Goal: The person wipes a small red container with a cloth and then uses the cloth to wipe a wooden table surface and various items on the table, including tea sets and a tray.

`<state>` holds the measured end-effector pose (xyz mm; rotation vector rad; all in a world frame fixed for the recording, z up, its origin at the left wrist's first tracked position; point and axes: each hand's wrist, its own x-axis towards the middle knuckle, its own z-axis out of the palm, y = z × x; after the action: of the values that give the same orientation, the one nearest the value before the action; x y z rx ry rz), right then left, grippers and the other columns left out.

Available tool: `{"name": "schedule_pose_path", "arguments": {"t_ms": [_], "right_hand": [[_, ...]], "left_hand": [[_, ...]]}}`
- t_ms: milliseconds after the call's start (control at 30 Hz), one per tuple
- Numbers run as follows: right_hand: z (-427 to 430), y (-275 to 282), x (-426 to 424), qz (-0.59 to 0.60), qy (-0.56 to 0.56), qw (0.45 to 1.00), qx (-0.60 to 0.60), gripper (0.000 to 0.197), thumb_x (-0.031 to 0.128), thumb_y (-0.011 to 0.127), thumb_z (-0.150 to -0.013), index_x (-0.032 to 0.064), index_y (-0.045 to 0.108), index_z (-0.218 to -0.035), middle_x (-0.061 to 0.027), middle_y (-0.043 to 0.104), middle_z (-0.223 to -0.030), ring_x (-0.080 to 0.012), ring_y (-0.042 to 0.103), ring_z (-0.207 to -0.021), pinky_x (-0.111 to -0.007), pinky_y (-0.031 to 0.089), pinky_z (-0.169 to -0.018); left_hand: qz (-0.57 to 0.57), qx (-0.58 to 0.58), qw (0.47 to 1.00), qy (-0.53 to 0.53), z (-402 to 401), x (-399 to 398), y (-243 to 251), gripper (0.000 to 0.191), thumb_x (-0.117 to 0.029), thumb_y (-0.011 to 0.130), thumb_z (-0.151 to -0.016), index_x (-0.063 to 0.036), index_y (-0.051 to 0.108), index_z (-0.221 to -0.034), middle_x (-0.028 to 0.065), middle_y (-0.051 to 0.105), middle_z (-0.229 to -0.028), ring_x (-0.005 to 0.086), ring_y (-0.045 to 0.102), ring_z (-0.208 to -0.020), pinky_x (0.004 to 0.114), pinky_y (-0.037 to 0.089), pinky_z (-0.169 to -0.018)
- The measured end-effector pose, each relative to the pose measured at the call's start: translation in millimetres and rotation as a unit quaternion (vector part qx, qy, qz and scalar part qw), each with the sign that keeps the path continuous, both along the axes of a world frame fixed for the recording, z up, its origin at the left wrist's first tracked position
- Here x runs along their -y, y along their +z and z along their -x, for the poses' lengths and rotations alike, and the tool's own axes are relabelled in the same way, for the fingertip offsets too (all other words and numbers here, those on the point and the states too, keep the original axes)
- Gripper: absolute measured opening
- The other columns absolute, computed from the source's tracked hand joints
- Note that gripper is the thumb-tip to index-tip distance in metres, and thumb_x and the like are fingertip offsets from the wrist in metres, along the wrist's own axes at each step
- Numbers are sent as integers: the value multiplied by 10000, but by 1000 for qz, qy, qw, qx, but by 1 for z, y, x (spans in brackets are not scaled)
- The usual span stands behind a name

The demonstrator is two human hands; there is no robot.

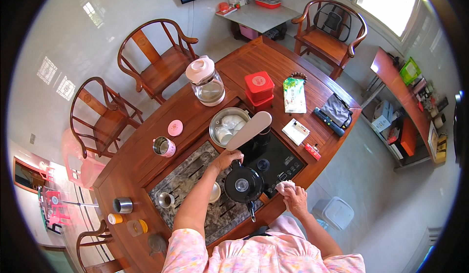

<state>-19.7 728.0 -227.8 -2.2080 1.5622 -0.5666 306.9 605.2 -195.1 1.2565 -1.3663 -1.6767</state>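
Note:
My left hand (228, 160) grips the black handle of a black kettle (243, 185). Its lid has a clear knob, and its metal-tipped spout points towards me. A long beige, handle-like piece (251, 131) extends beyond that hand; whether it belongs to the kettle I cannot tell. Bunched in my right hand (296, 201) is a pale pink cloth (285, 187), at the near edge of the black electric hob (282, 155). Under my left forearm lies a patterned stone tea tray (198, 170). A white cup (215, 193), partly hidden, and a small metal pitcher (166, 199) stand on it.
Beyond the hob, a metal pot (213, 121) holds several white cups. A glass jug with pink lid (207, 86), red boxes (259, 86), a tissue pack (294, 95) and a remote control (328, 122) occupy the wooden table (253, 58). A pink mug (164, 147) stands left.

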Motion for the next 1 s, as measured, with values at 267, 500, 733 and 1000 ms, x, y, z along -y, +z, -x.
{"name": "schedule_pose_path", "arguments": {"t_ms": [267, 500, 733, 1000], "right_hand": [[-1, 5, 0, -16, -2, 1000, 5, 389, 153, 667, -677, 210, 540, -1040, -86, 485, -953, -297, 458, -892, -407, 359, -743], [-2, 8, 1, -19, 3, 1000, 12, 378, 149, 653, -694, 196, 536, -1050, -97, 481, -956, -302, 451, -882, -409, 350, -741], [0, 3, 1, -9, 3, 1000, 16, 380, 168, 659, -686, 200, 541, -1046, -89, 481, -947, -299, 456, -879, -405, 360, -739], [2, 3, 0, -24, 2, 999, 23, 347, 177, 635, -725, 201, 537, -1057, -89, 485, -955, -301, 450, -893, -403, 351, -742]], "left_hand": [[14, -38, 999, -27, -3, 1, -23, 238, -158, 495, -739, -7, 523, -556, 62, 536, -585, 159, 525, -641, 285, 409, -679], [196, 4, 979, 49, -11, -17, -28, 275, -200, 524, -707, -11, 464, -517, 60, 489, -543, 160, 470, -500, 292, 381, -542], [263, 29, 952, 152, -11, -54, -30, 274, -177, 548, -723, -9, 444, -533, 75, 471, -486, 180, 458, -441, 308, 365, -457], [14, -90, 930, 356, -2, -91, -8, 265, -103, 503, -724, -13, 450, -481, 65, 484, -470, 166, 450, -424, 304, 333, -444]]}}
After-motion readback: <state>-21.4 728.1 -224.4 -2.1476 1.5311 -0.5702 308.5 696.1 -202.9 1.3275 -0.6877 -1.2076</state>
